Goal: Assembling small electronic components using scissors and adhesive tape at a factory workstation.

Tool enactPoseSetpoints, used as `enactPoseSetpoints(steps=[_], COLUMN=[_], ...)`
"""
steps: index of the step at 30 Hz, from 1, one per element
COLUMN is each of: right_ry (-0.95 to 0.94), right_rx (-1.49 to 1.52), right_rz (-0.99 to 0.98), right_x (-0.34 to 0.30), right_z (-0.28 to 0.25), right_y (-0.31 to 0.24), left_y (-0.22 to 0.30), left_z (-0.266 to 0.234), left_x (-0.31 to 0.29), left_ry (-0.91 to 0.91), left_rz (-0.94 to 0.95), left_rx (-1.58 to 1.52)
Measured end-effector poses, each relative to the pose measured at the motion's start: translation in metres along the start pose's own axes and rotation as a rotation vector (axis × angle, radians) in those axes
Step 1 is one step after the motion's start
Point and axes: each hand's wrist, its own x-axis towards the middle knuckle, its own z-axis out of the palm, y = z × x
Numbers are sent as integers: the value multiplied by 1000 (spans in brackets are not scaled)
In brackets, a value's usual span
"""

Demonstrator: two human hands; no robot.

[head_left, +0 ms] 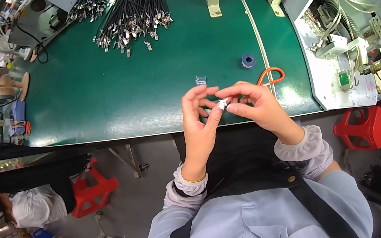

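Close to the near edge of the green table, my left hand (198, 120) and my right hand (256, 105) meet fingertip to fingertip. Between them is a small white piece (223, 104), pinched by the thumbs and fingers of both hands. It is too small and too covered to tell its kind. Just beyond my left fingertips lies a small clear, bluish plastic piece (200, 80). A dark blue spool (248, 61) stands past my right hand. Beside that hand is an orange looped handle (277, 73), perhaps of scissors.
Black cables with metal connector ends (135, 27) lie bundled at the far side of the green table (121, 97). A pale strip (248, 13) runs along the right. Further right stands an open machine housing (341, 53). Red stools (361, 128) stand below. Another person (39, 206) is at left.
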Motion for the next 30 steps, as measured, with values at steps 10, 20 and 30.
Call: enactPoseSetpoints(steps=[10, 20, 30], right_ry=[143, 218, 182], right_rx=[124, -805, -1000], right_rz=[-22, -287, -349], right_x=[2, 10, 5], right_z=[8, 1, -5], right_y=[10, 23, 27], left_y=[-7, -16, -18], left_z=[0, -6, 22], left_x=[-6, -5, 0], left_ry=[-8, 155, 92], left_rz=[-93, 214, 171], left_rx=[-221, 240, 336])
